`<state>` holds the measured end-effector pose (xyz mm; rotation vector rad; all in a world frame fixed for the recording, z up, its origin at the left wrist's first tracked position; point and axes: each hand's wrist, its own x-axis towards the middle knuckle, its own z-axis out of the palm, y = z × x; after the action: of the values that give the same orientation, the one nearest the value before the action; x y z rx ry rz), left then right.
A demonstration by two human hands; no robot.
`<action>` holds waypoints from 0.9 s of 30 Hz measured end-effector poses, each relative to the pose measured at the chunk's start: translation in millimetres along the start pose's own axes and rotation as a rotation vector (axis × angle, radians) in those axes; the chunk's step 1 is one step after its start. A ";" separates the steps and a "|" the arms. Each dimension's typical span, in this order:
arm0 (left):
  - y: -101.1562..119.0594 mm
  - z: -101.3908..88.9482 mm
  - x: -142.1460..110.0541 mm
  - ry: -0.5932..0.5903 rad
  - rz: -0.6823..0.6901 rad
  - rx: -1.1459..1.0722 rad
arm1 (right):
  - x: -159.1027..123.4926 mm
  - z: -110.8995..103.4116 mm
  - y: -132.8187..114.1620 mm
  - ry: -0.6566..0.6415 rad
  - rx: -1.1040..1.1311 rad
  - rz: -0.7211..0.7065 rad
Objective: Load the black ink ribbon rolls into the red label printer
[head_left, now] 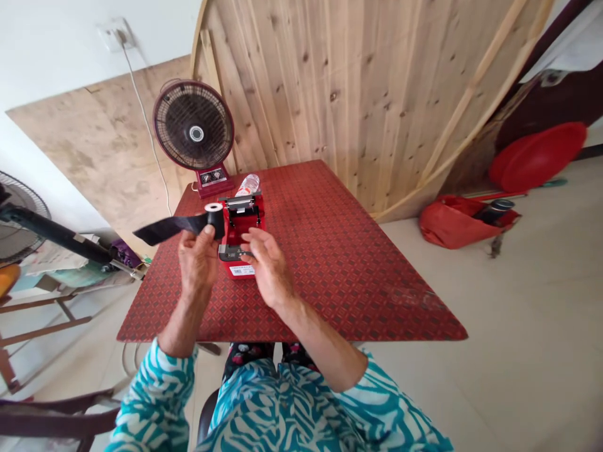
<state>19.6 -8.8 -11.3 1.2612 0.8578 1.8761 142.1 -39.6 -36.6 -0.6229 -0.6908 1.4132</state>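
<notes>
My left hand is raised over the red table and pinches a roll of black tape with a white core. A loose black strip trails from the roll to the left. My right hand hovers over a small red device with metal parts, its fingers curled near the device's grey front piece. Whether those fingers grip anything is unclear. The roll sits just left of the device's top.
A dark red desk fan and a lying plastic bottle stand at the table's far edge, before a wooden panel. A red bag and a red basin lie on the floor right. Chairs and another fan are on the left.
</notes>
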 end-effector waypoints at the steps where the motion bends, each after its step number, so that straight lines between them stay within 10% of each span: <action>1: 1.8 -5.0 9.4 -0.003 0.026 0.032 | 3.5 -9.6 -4.1 0.029 0.001 -0.004; 9: -31.2 -12.5 47.3 -0.560 -0.223 0.415 | 33.0 -58.8 -25.5 0.247 -0.058 -0.213; 22: -62.9 -2.9 76.3 -0.848 -0.091 1.043 | 45.9 -83.3 9.2 0.332 -0.146 -0.160; 27: -63.4 -4.5 80.0 -0.921 -0.148 0.924 | 45.0 -85.4 5.5 0.334 -0.168 -0.158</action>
<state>5.6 91.1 -27.2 2.2351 1.2346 0.5392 203.9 7.1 -94.5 -0.8928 -0.5807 1.0787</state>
